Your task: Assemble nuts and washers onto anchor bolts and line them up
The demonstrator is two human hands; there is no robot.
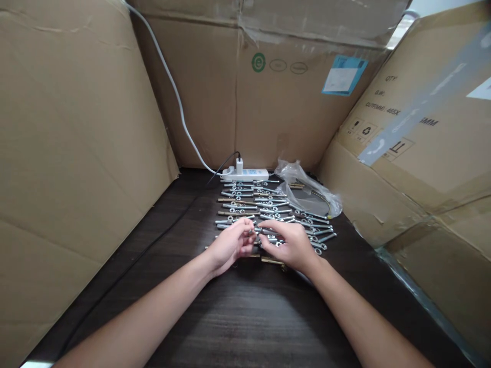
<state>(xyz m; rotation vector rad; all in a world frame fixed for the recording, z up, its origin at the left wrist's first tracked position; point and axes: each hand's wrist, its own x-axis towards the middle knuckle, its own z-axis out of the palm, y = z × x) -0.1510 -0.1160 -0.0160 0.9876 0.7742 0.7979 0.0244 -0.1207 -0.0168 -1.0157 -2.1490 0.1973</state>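
My left hand (235, 241) is closed in a pinch, its fingertips around a small silver metal part (258, 230) that looks like the end of a bolt. Facing it, my right hand (292, 243) curves its thumb and forefinger about the same part from the right. Fingers cover most of the piece, so its full shape is hidden. Behind and around both hands lie rows of silver bolts (274, 204) with sleeves, nuts and washers beside them. Brass-coloured sleeves (272, 261) rest on the table just under the hands.
A white power strip (253, 175) with a plugged-in charger stands behind the rows. A clear plastic bag (307, 179) lies at the back right. A black cable (153, 243) crosses the dark table (245, 317) on the left. Cardboard boxes (268, 112) wall in three sides.
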